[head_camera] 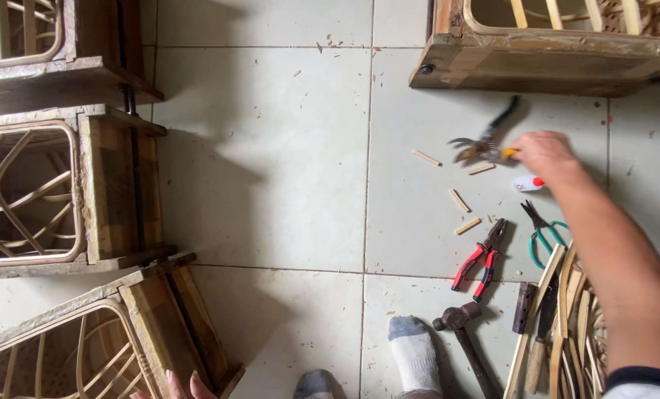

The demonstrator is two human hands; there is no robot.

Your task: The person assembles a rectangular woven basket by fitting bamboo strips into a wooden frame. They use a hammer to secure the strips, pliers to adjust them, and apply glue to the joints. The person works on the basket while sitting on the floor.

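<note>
At bottom left, the left hand shows only fingertips resting on a wooden frame; their grip is unclear. Farther right, the right hand has its fingers closed around blurred pruning shears; red pliers lie on the floor below them.

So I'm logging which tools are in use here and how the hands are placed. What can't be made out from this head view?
- Pruning shears at the right hand: motion-blurred, so the grip is unclear.
- Left hand: only fingertips on the wooden frame; the bottom edge cuts off the rest.
- Hammer: handle runs out of the bottom edge.
- Small white object: partly hidden by the right hand, too small to identify.
</note>
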